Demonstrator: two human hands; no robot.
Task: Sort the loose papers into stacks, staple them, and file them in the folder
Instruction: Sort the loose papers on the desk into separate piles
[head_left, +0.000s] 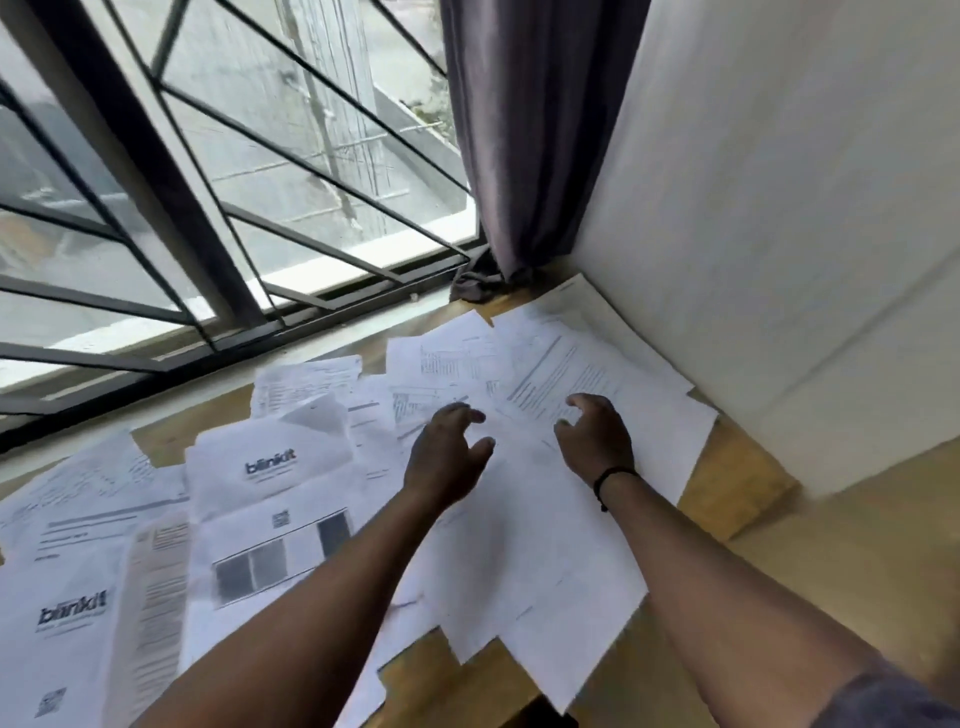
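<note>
Left hand (447, 452) and right hand (597, 436) reach over loose papers (519, 519) on desk (737, 483); fingers loosely curled, each grip empty. Print blurred, unreadable; fingertip contact indeterminate.

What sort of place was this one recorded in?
Probably a home room or small office: a wooden desk strewn with loose papers, set in a corner beside a barred window and grey curtain.
</note>
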